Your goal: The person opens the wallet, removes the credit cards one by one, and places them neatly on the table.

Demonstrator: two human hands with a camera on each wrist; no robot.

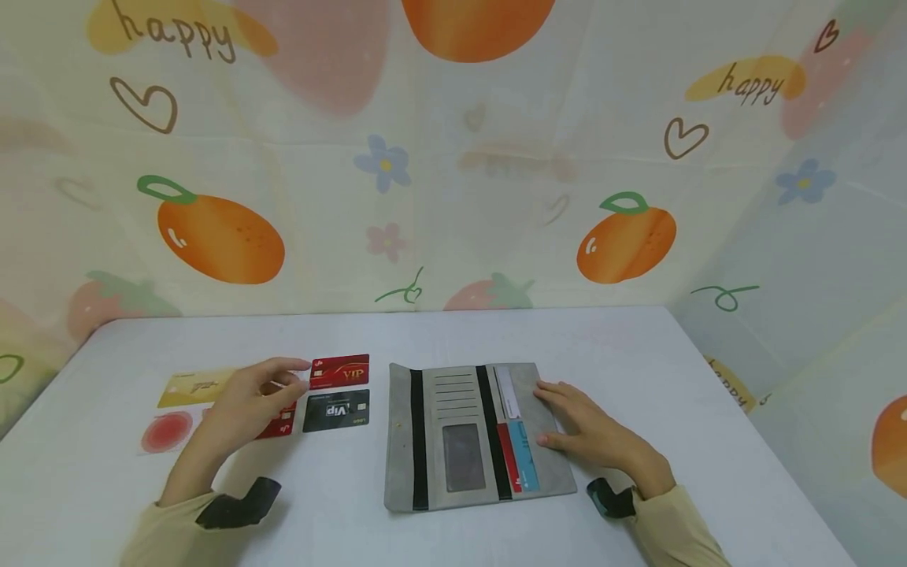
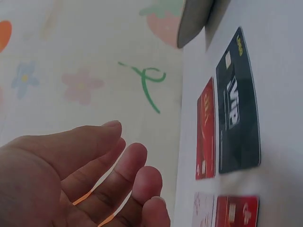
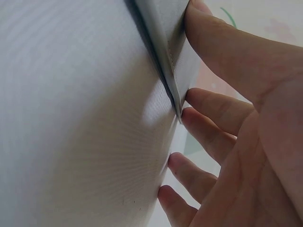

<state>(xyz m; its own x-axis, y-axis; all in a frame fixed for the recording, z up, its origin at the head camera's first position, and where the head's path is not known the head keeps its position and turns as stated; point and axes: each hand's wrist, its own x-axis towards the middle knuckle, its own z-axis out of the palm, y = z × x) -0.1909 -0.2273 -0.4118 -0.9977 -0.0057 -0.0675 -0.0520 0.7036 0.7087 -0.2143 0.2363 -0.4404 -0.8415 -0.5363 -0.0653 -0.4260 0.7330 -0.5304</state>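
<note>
A grey wallet (image 1: 464, 441) lies unfolded on the white table, with a blue card (image 1: 524, 457), a red card and a whitish card tucked in its right-hand slots. My right hand (image 1: 595, 433) rests at the wallet's right edge, thumb and fingertips on it. Left of the wallet lie a red VIP card (image 1: 340, 372) and, nearer me, a dark Vip card (image 1: 336, 410). My left hand (image 1: 248, 398) hovers over the loose cards, its fingers loosely bent and holding nothing. Beneath it, another red card (image 2: 236, 211) and a pale card (image 2: 202, 208) are partly hidden.
A gold card (image 1: 187, 388) and a card with a pink-red circle (image 1: 166, 431) lie at the left. Behind the table (image 1: 567, 339) hangs a cloth (image 1: 482, 205) printed with fruit and flowers. Dark bands (image 1: 241, 504) circle both sleeves.
</note>
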